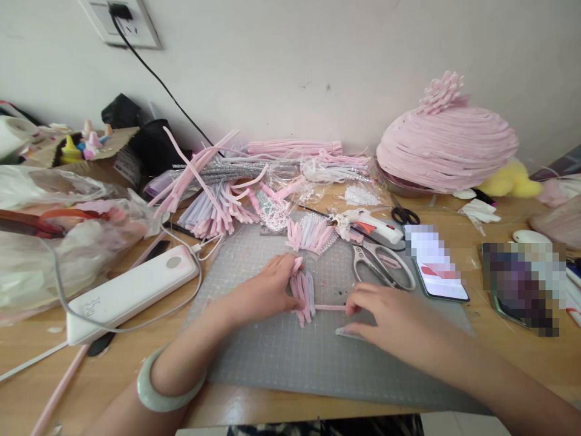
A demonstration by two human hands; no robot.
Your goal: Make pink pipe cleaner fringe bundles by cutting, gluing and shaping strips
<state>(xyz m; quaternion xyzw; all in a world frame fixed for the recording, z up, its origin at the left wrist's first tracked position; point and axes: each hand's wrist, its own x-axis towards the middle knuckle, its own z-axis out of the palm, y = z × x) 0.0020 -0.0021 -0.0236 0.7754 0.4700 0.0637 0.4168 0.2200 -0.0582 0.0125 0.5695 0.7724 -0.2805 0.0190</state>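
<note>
As the left hand (267,292) touches the folded pipe cleaners (308,292) on the gray cutting mat (290,357), I cannot tell whether its grip is clamped. The right hand (385,307) has its grip apart beside 1 pink pipe cleaner (330,307), between the 2 hands; gray-handled scissors (362,264) lie beyond.

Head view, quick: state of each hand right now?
Left hand: holding the folded pink and pale strips.
Right hand: thumb apart, curled fingers at the end of a pink strip; whether they grip it cannot be told.
</note>
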